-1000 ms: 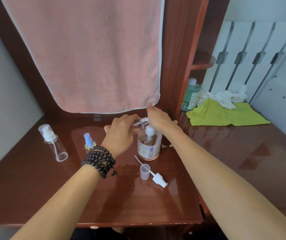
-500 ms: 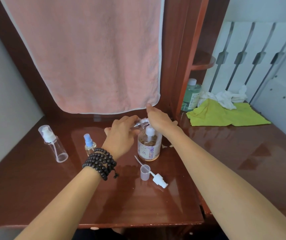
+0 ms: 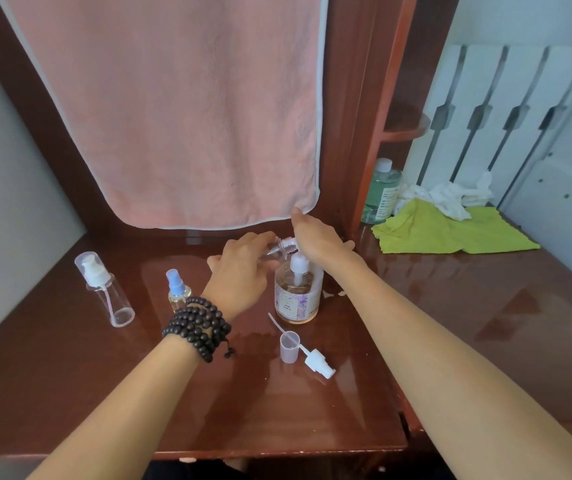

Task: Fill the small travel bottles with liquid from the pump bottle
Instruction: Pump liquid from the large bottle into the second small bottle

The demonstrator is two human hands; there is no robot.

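Observation:
The clear pump bottle [image 3: 297,292] of amber liquid stands upright at the middle of the wooden desk [image 3: 187,403]. My right hand [image 3: 315,239] lies flat on its pump head. My left hand [image 3: 243,268] holds a small clear travel bottle [image 3: 282,247] tilted with its threaded neck at the pump spout. A removed white spray top [image 3: 317,363] lies beside a small clear cap [image 3: 289,346] in front of the pump bottle. A blue-topped spray bottle [image 3: 177,289] and an empty clear pump bottle [image 3: 104,289] stand to the left.
A pink towel [image 3: 180,109] hangs behind the desk. On the lower shelf to the right lie a green cloth [image 3: 450,232], crumpled white tissue [image 3: 450,197] and a green bottle [image 3: 381,192]. A white radiator [image 3: 506,109] stands behind them.
Almost nothing has moved; both hands stay at the pump head with the small bottle under the spout.

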